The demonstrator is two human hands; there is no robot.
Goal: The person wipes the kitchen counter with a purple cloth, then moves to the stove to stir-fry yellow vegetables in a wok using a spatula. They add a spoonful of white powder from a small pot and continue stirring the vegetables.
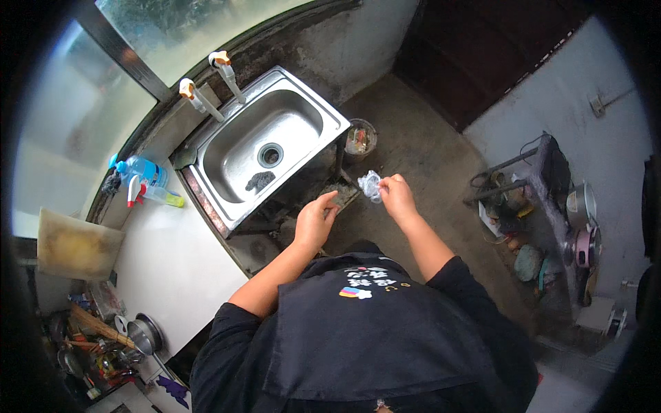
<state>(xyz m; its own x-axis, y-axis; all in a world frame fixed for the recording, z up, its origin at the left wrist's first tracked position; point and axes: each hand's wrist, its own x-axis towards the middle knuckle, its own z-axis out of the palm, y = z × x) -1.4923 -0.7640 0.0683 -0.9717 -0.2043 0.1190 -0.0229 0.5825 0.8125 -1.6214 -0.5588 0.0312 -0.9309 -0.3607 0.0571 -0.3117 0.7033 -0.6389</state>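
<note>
My right hand [397, 197] pinches a crumpled piece of clear plastic film [369, 186] between thumb and fingertips, out over the floor. To its left, my left hand [316, 217] hangs with fingers curled and apart, holding nothing. Ahead and to the left is a stainless steel sink [289, 121], with a dark scouring pad [260, 181] lying in its basin near the drain. Beyond the sink's right corner, a round waste bin [361, 138] with rubbish in it stands on the floor.
Two plastic taps [227, 77] rise behind the sink. On the white counter [170, 258] are a spray bottle [155, 194], a blue bottle [142, 171] and a saucepan [144, 334]; a cutting board [78, 245] stands at its edge. A rack [552, 201] with pots stands at right.
</note>
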